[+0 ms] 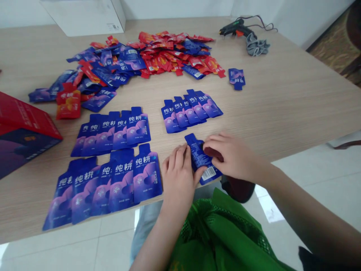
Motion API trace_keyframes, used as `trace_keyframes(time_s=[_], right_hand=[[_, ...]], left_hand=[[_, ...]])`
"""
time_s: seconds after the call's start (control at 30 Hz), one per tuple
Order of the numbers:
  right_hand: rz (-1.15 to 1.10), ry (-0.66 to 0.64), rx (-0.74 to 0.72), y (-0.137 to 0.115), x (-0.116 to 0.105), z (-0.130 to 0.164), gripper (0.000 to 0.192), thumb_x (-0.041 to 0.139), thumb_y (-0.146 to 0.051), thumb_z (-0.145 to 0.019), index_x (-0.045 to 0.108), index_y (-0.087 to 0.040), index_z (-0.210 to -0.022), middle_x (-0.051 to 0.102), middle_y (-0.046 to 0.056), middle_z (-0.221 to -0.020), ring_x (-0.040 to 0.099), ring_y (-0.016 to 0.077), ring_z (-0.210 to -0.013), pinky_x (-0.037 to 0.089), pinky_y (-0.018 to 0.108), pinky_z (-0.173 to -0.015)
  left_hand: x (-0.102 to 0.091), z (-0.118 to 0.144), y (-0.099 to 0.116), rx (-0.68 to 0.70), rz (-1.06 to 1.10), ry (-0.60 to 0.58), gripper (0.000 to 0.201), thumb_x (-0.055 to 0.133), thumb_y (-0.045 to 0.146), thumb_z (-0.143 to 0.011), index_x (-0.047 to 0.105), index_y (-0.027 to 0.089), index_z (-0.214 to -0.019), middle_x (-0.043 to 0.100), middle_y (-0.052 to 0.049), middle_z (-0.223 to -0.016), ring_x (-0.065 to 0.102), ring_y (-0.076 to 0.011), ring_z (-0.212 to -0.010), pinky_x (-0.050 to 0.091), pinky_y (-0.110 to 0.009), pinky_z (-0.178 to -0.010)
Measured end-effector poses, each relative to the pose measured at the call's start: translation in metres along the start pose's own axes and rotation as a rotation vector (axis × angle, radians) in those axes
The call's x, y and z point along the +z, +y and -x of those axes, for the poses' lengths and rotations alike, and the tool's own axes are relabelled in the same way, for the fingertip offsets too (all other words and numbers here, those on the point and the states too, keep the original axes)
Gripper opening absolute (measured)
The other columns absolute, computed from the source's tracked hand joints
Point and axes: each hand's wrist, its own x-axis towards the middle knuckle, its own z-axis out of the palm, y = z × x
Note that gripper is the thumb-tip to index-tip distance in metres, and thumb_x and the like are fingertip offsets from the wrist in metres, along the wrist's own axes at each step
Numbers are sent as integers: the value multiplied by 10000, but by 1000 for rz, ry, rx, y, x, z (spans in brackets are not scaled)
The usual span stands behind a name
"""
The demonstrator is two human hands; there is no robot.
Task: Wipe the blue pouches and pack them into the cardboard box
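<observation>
A blue spouted pouch (202, 160) lies back side up at the table's near edge, its barcode toward me. My left hand (179, 171) is at its left side, with the thumb on its lower part and the fingertips along its edge. Curled at the pouch's right side is my right hand (225, 154), slightly blurred, fingertips and thumb against it. Just beyond, a fanned row of blue pouches (190, 110) lies front side up. To the left are two more overlapping rows, a farther row (109, 131) and a nearer row (104, 184).
A loose heap of red pouches (163, 56) and blue pouches (121, 60) covers the table's back. One blue pouch (237, 78) lies apart at right. A glue gun (238, 28) and grey scrunchie (257, 45) are behind it. A red-and-blue box (25, 131) stands left, a white box (87, 17) behind.
</observation>
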Motion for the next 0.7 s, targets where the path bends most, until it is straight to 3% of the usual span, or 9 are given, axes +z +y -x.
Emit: trace_keyframes(time_s=[0.13, 0.23, 0.33, 0.43, 0.6, 0.7], right_hand=[[-51, -75, -34, -5, -2, 33, 198, 555, -59, -765, 637, -171, -906, 663, 63, -1007, 500, 233, -910, 416, 385, -827], [-108, -183, -35, -7, -11, 42, 143, 547, -66, -791, 623, -180, -834, 657, 39, -911, 515, 209, -849, 404, 370, -804], [-100, -174, -32, -8, -24, 29, 124, 554, -90, -809, 625, -191, -803, 665, 25, -865, 545, 202, -836, 400, 369, -838], [-31, -18, -4, -11, -27, 4, 151, 556, -102, -795, 652, -190, -873, 689, 50, -945, 562, 231, -906, 406, 380, -881], [17, -23, 55, -9, -10, -25, 211, 560, -66, -737, 670, -174, -882, 688, 78, -982, 556, 259, -966, 421, 392, -909], [-1, 6, 58, -4, -1, -26, 203, 565, -66, -743, 682, -171, -872, 688, 77, -984, 555, 249, -934, 426, 398, -908]], left_hand=[[-6, -1, -2, 41, -7, -60, 659, 644, 476, -907, 503, 98, -1428, 542, -150, -1452, 474, -320, -1339, 408, -475, -1044], [-9, -3, -4, 66, -30, -105, 675, 653, 478, -901, 492, 110, -1443, 532, -151, -1462, 468, -319, -1341, 401, -482, -1049], [-9, -4, -1, 50, -50, -99, 673, 643, 506, -898, 508, 122, -1434, 555, -143, -1430, 493, -326, -1298, 409, -493, -1027], [-3, -6, 3, 18, -71, -39, 681, 607, 541, -909, 510, 120, -1436, 574, -147, -1392, 507, -337, -1252, 414, -497, -1000], [1, -5, 4, -8, -72, -9, 684, 544, 564, -937, 487, 115, -1449, 570, -143, -1383, 494, -342, -1240, 406, -500, -986], [-2, -2, 1, 30, -6, -20, 807, 475, 683, -914, 457, 88, -1460, 540, -161, -1419, 467, -343, -1275, 366, -507, -1034]])
